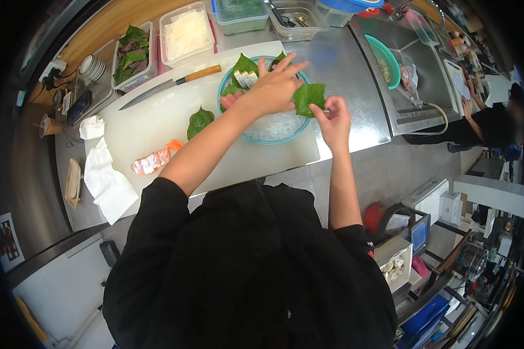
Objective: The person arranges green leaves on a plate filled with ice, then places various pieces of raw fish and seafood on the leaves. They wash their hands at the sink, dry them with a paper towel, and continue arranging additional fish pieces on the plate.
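Observation:
My right hand [335,123] pinches a green perilla leaf [310,100] between thumb and fingers at the right rim of a round teal bowl [272,142]. Crushed ice [273,125] fills the bowl. My left hand [273,90] reaches over it with fingers spread, its fingertips by the far rim and close to the held leaf. Partly hidden behind my left hand, more leaves [244,63], pale slices [246,79] and pink fish slices [229,100] lie on the ice. A loose leaf [199,122] rests on the white cutting board [174,113], left of the bowl.
A wooden-handled knife [172,86] and an orange-pink fish piece [152,161] lie on the board. White cloths [108,180] are at left. Behind stand tubs of leaves [151,72] and white shreds [209,52]. A sink [419,87] and another person [498,125] are at right.

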Motion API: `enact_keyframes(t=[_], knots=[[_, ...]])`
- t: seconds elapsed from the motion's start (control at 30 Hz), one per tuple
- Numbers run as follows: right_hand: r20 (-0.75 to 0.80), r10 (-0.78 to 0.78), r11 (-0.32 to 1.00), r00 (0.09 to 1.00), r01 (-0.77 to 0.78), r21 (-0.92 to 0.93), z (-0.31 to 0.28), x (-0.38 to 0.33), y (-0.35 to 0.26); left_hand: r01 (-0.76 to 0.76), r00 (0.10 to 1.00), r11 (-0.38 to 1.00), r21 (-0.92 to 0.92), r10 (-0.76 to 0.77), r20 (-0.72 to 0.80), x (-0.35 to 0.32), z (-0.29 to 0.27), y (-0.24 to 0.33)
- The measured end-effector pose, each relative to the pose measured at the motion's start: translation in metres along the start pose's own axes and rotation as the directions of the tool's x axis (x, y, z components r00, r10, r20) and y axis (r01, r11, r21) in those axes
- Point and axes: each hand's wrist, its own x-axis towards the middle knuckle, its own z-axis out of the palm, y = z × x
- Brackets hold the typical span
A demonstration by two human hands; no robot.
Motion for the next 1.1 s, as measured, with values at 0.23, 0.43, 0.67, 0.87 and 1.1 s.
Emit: enact_keyframes(t=[0.23,0.43,0.67,0.87,1.1], knots=[[0.205,-0.25,0.86,0.946,0.314,-0.403,0.008,0.014,0.004,-0.04,0.921,0.994,-0.104,-0.004,-0.39,-0.029,-0.003,-0.002],[0.307,-0.252,0.736,0.918,0.388,-0.555,0.013,0.019,0.002,-0.061,0.892,0.979,-0.192,-0.033,-0.451,-0.052,0.009,0.033],[0.216,-0.314,0.851,0.924,0.375,-0.368,0.006,0.021,-0.003,0.1,0.846,0.927,-0.363,-0.27,-0.459,-0.149,-0.023,-0.01],[-0.065,-0.181,0.965,0.981,0.165,-0.206,0.042,-0.025,-0.052,0.481,0.744,0.768,-0.422,-0.613,-0.267,-0.289,-0.071,-0.11],[0.684,-0.246,0.783,0.687,0.557,-0.277,0.239,-0.101,-0.078,0.606,0.7,0.717,-0.344,-0.686,-0.198,-0.314,-0.08,-0.142]])
